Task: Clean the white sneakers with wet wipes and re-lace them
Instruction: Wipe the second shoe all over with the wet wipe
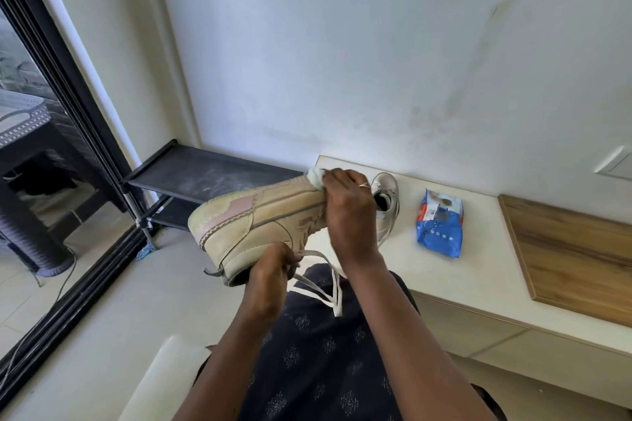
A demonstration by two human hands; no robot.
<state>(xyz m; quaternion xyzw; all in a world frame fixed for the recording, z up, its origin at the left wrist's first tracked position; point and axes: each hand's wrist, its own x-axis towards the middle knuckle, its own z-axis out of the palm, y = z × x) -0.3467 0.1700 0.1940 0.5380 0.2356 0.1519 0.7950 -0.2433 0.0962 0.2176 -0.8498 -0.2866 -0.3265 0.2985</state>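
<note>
A dirty cream-white sneaker (260, 222) with a pink heel patch is held in the air on its side, heel toward the left. My left hand (270, 273) grips it from below near the heel, with a loose white lace (325, 287) dangling under it. Pressed against the toe end is a pale wet wipe (316, 178), which my right hand (349, 212) holds. The second white sneaker (388, 205) stands on the cream counter (444, 270), partly hidden behind my right hand. A blue pack of wet wipes (439, 224) lies on the counter to its right.
A wooden board (574, 256) lies on the counter's right end. A black shoe rack (205, 178) stands against the wall at left, beside a black-framed sliding glass door (51, 85). A wall switch plate (615, 164) is at far right. My dark patterned lap fills the bottom.
</note>
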